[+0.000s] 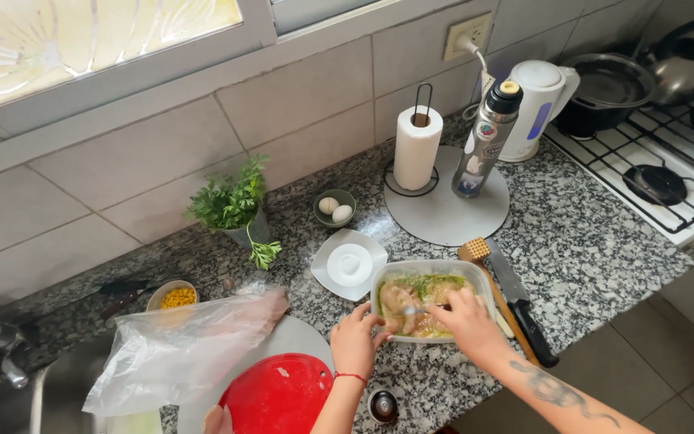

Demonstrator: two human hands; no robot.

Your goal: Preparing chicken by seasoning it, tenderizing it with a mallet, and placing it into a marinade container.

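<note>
Granite counter (588,241): knife (520,299) and plate (349,263) flank container (423,273).

Surface: I noted a speckled grey granite counter (596,241).
Back row: I logged a jar of parsley (238,210), a small bowl with two eggs (335,207), a round grey board (451,210) and a white kettle (536,108).
Middle: I recorded a white square dish (349,263), a clear rectangular container (427,299), a knife (521,304).
Left: I listed a corn bowl (173,296), a plastic bag (182,345), a red lid (277,395).
</note>
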